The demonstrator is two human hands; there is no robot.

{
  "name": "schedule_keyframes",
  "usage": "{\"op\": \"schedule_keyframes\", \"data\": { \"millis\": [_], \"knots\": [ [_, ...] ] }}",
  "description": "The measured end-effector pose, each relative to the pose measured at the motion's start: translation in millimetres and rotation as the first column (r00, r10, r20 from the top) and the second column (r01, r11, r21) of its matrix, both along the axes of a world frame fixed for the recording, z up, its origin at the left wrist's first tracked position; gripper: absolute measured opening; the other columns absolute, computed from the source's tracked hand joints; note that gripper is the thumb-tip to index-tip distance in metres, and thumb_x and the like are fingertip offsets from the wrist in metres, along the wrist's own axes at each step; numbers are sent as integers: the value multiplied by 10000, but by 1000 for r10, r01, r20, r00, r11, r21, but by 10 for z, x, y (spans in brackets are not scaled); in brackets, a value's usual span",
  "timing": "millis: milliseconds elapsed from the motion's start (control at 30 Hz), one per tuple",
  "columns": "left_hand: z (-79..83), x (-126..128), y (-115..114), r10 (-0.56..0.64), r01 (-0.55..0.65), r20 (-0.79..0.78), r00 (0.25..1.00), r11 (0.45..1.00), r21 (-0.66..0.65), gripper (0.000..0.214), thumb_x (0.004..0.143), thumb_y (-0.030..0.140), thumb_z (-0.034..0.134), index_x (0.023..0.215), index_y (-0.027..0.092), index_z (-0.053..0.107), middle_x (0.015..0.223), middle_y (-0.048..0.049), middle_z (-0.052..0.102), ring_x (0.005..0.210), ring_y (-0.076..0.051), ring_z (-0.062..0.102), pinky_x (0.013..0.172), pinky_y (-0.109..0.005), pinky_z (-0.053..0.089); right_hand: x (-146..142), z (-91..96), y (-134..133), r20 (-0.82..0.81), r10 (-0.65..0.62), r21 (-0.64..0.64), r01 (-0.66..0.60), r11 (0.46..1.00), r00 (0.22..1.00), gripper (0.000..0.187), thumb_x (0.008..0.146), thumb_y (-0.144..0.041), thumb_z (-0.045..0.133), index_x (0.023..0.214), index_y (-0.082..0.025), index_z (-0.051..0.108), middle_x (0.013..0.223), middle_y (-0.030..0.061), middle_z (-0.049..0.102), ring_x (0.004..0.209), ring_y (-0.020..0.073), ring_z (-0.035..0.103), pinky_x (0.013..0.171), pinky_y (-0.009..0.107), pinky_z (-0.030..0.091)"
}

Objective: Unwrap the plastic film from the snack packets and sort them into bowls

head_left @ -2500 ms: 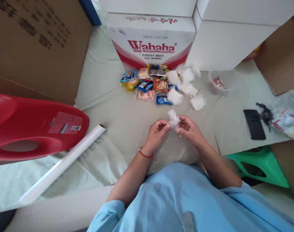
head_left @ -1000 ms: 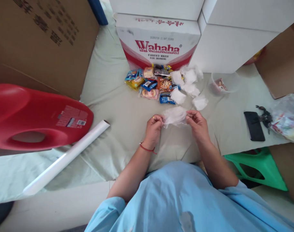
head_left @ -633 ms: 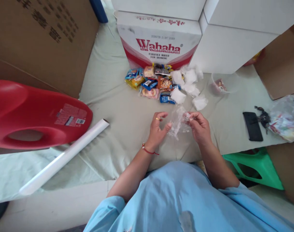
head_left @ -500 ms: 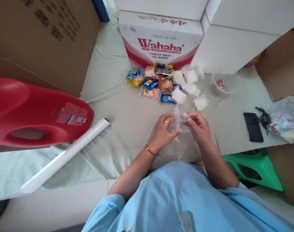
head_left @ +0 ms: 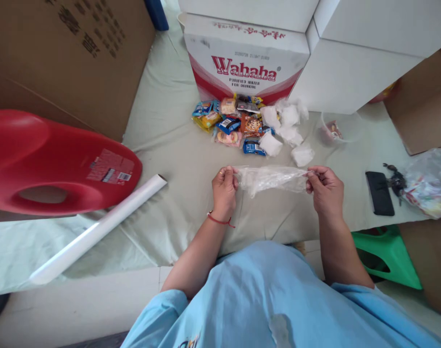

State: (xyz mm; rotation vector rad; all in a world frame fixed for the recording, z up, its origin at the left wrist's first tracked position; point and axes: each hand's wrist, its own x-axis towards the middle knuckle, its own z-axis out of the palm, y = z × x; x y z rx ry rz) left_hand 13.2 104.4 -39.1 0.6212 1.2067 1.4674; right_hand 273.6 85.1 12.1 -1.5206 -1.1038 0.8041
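Note:
A crumpled clear plastic bag (head_left: 273, 180) is stretched sideways between my two hands, above the cloth near the table's front edge. My left hand (head_left: 225, 189) pinches its left end, and a red string bracelet circles that wrist. At the other end my right hand (head_left: 325, 187) grips it between thumb and fingers. Just beyond the bag lies a pile of small packaged snacks (head_left: 229, 124). Several white wrapped pieces (head_left: 271, 144) sit at the pile's right side.
Behind the snacks stands a Wahaha water carton (head_left: 245, 63). A clear round tub (head_left: 350, 128) holds a small packet. On the left are a red jug (head_left: 71, 169) and a white roll (head_left: 100, 229); to the right, a black phone (head_left: 380, 193) and a filled plastic bag (head_left: 430, 183).
My hands have moved apart, drawing the bunched clear plastic out wide between them. My left hand has closed on the bag's left end. The snacks have stayed in place.

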Motion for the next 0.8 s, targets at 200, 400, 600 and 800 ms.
{"op": "schedule_keyframes", "data": {
  "millis": [200, 400, 600, 800],
  "knots": [
    [12, -52, 27, -50, 54, 58, 997, 996, -70, 419, 892, 600, 740, 824, 190, 685, 484, 98, 378, 415, -67, 300, 431, -224, 229, 497, -148, -136, 303, 104, -180, -50, 982, 947, 270, 874, -449, 719, 994, -209, 742, 757, 11, 678, 598, 142, 583, 554, 282, 520],
    [53, -84, 26, -113, 130, 119, 986, 980, -149, 329, 841, 475, 795, 954, 173, 730, 481, 104, 399, 402, -57, 318, 415, -208, 200, 467, 98, -291, 766, 280, -27, -407, 913, 578, 485, 914, -427, 749, 1365, -269, 669, 1482, 161, 590, 1367, 362, 551, 1083, 590, 528],
    [76, -128, 45, -137, 172, 192, 972, 969, -179, 311, 795, 365, 802, 1019, 159, 739, 450, 113, 402, 387, -51, 279, 410, -196, 190, -151, -83, -314, 846, 471, -153, -730, 666, 252, 367, 963, -192, 670, 1314, -286, 722, 1526, 115, 592, 1468, 345, 447, 1206, 613, 412],
    [135, -264, 94, -129, 179, 364, 923, 978, -108, 328, 852, 461, 731, 1054, 204, 695, 543, 82, 482, 412, -67, 347, 473, -223, 356, -279, -178, -284, 588, 512, -16, -624, 781, 626, 178, 1031, -365, 612, 965, -280, 753, 1028, 85, 736, 986, 249, 657, 902, 434, 564]
  ]
}}
